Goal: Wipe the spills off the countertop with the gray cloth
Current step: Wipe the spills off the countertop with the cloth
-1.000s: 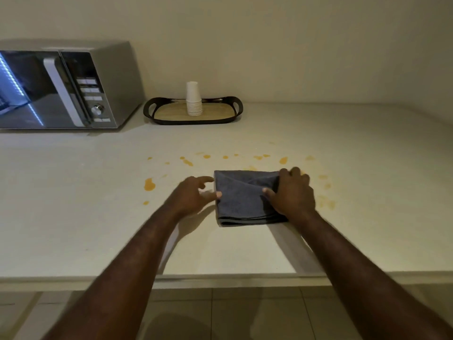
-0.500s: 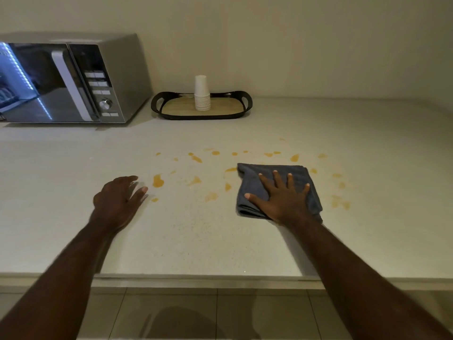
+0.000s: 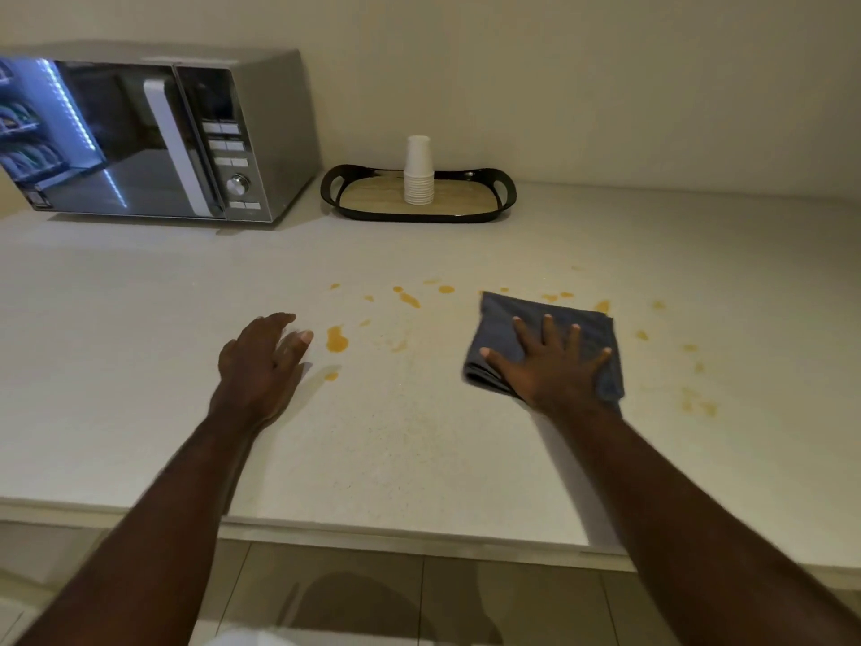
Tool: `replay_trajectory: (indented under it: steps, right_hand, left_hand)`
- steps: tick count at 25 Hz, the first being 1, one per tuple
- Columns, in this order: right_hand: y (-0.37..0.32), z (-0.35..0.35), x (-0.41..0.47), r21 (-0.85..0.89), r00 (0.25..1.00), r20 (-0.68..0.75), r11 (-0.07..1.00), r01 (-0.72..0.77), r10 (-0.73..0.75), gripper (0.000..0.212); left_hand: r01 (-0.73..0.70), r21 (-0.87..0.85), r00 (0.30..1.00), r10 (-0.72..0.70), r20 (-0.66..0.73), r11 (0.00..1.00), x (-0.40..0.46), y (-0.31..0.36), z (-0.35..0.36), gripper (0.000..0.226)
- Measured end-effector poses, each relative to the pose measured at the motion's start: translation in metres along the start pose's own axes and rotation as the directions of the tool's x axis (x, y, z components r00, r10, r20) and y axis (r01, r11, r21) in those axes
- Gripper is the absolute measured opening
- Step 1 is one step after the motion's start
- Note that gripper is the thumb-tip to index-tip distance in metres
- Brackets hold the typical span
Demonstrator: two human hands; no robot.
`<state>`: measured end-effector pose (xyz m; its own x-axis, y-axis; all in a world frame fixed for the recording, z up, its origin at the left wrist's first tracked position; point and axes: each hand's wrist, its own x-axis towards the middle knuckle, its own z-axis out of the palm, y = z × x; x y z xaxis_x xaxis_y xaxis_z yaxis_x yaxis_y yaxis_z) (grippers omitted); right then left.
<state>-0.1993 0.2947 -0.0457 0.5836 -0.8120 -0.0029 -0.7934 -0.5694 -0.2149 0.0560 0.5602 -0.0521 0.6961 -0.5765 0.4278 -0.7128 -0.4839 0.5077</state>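
Note:
The folded gray cloth (image 3: 501,338) lies flat on the pale countertop (image 3: 419,449), right of centre. My right hand (image 3: 550,370) presses down on it with the fingers spread. My left hand (image 3: 261,361) rests flat on the bare counter to the left, holding nothing. Orange spills dot the counter: a large drop (image 3: 336,340) just right of my left hand, a row of drops (image 3: 407,298) farther back, and several faint smears (image 3: 696,398) right of the cloth.
A silver microwave (image 3: 163,137) stands at the back left. A black-rimmed tray (image 3: 505,188) with a stack of white paper cups (image 3: 418,170) sits against the wall. The counter's front edge (image 3: 396,536) runs below my forearms.
My left hand let go of the cloth and moved left onto the bare counter. My right hand flattened on the cloth and slid it to the right, uncovering spots in the middle.

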Motion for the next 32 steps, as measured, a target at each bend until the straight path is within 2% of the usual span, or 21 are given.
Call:
replay_trajectory:
  steps: [2,6,8,10,12,15,18,21,23,27,29,32]
  right_hand:
    - [-0.009,0.005,-0.018,-0.015,1.0,0.01,1.0,-0.016,0.016,0.105]
    - [-0.106,0.041,-0.046,0.014,0.969,0.018,0.969,0.245,-0.245,0.101]
    - [-0.143,0.042,-0.039,0.031,0.948,0.047,0.949,0.313,-0.314,0.096]
    - [-0.141,0.032,-0.016,0.042,0.957,0.052,0.958,0.282,-0.284,0.091]
    - [-0.113,0.025,-0.001,0.038,0.982,0.029,0.982,0.185,-0.186,0.09]
    - [-0.098,0.037,-0.018,-0.001,0.993,-0.002,0.993,0.122,-0.122,0.096]
    - [-0.156,0.058,-0.042,0.005,0.962,-0.026,0.962,0.273,-0.273,0.097]
    - [-0.208,0.058,-0.023,-0.001,0.917,0.005,0.917,0.398,-0.398,0.097]
    - [-0.203,0.045,0.009,-0.012,0.926,0.015,0.926,0.376,-0.376,0.095]
    - [-0.136,0.03,0.038,-0.009,0.968,0.044,0.969,0.248,-0.247,0.096]
    - [-0.128,0.039,0.018,-0.034,0.955,0.009,0.954,0.298,-0.298,0.1]
    - [-0.18,0.066,-0.009,-0.003,0.88,0.012,0.88,0.474,-0.474,0.095]
  left_hand:
    - [0.023,0.002,1.0,-0.023,0.009,1.0,0.0,0.002,0.002,0.055]
    - [0.05,0.073,0.996,-0.055,0.068,0.996,0.003,0.002,0.006,0.067]
    - [0.061,0.066,0.994,-0.067,0.086,0.996,0.0,-0.002,0.008,0.074]
    - [0.061,0.026,0.996,-0.062,0.065,0.998,-0.001,-0.007,0.008,0.075]
    - [0.052,0.005,0.997,-0.052,0.055,0.999,0.001,-0.008,0.008,0.072]
    - [0.065,0.028,0.993,-0.067,0.094,0.997,0.001,-0.008,0.01,0.073]
    - [0.09,0.007,0.99,-0.09,0.106,0.996,0.001,-0.008,0.01,0.082]
    - [0.108,-0.072,0.991,-0.102,0.092,0.991,0.003,-0.007,0.007,0.088]
    - [0.113,-0.099,0.99,-0.103,0.098,0.989,0.004,-0.005,0.007,0.086]
    - [0.113,-0.058,0.983,-0.103,0.154,0.992,0.002,-0.005,0.007,0.083]
    - [0.115,-0.041,0.98,-0.107,0.167,0.993,0.002,-0.008,0.008,0.084]
    - [0.116,-0.056,0.982,-0.107,0.154,0.992,0.004,-0.009,0.009,0.088]
